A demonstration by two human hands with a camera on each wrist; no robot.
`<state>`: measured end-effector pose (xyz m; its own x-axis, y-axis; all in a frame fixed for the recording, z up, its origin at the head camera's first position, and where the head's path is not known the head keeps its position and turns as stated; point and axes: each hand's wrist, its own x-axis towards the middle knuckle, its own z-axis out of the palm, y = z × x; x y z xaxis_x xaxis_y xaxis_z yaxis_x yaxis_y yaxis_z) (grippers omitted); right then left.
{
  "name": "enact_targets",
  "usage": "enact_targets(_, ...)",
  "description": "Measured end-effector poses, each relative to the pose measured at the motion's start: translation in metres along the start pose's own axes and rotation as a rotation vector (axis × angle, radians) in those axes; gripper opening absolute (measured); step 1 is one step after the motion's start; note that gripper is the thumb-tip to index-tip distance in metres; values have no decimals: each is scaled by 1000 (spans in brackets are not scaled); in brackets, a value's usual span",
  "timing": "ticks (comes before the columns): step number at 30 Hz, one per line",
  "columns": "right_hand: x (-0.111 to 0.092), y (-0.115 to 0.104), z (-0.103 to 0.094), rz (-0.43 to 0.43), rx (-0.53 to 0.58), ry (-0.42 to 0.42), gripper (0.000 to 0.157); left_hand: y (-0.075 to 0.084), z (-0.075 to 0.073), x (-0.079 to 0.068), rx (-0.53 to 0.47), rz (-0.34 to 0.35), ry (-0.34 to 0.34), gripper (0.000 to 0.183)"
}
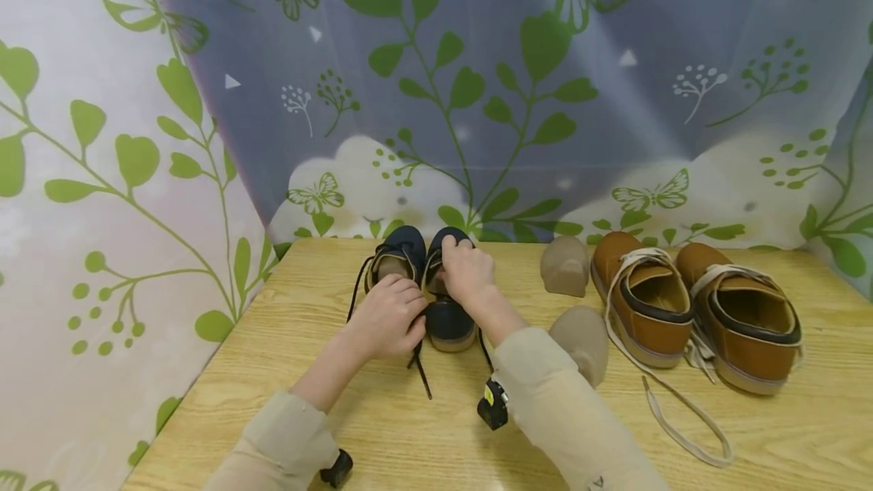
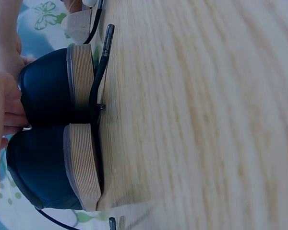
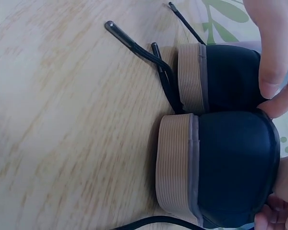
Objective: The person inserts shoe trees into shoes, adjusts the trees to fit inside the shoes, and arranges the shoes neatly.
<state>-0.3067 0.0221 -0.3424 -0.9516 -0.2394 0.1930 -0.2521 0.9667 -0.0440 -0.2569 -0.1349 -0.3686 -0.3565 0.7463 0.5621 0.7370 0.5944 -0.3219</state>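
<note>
A pair of navy lace-up shoes stands side by side on the wooden table, toes pointing away: the left shoe [image 1: 402,241] and the right shoe [image 1: 450,328]. My left hand [image 1: 389,313] lies over the heels, its curled fingers at the right shoe's collar near the gap. My right hand [image 1: 470,271] grips the right shoe around its opening, with the thumb over the tongue; some fingertips are hidden. Black laces [image 2: 100,67] hang loose beside the ridged tan soles [image 3: 175,163]. Something beige shows inside the left shoe.
Right of the navy pair, two beige shoe inserts [image 1: 564,267] lie on the table [image 1: 423,438]. Beyond them stand two brown shoes [image 1: 658,332] with untied cream laces [image 1: 689,408] trailing forward. A patterned cloth [image 1: 436,97] hangs behind the table and at its left.
</note>
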Motion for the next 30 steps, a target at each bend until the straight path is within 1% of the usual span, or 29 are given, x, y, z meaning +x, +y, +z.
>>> enact_targets(4,1,0,-1,7,-9,-11,39,0,0,0,-5,13,9,19)
enact_targets(8,2,0,-2,-9,-15,-13,39,-1,0,0,1,19,12,20)
enact_targets(11,2,1,-3,-25,10,0,38,-1,-1,0,4,13,0,20)
enact_targets(14,1,4,-5,-38,46,-2,33,-1,-2,-2,3,2,-16,20)
enact_targets(16,1,5,-9,-44,65,-23,29,-1,-3,-2,0,-5,-23,20)
enact_targets(19,1,7,-18,-67,43,-65,26,-1,-4,-3,4,-15,-23,20)
enact_targets(24,-3,10,-35,-91,2,-149,29,1,-3,-5,26,-29,-34,24)
enact_targets(27,-7,13,-42,-97,-3,-192,31,4,-1,-6,33,-13,-29,31)
enact_targets(30,-12,15,-48,-120,-3,-206,33,7,0,-7,22,15,-1,37)
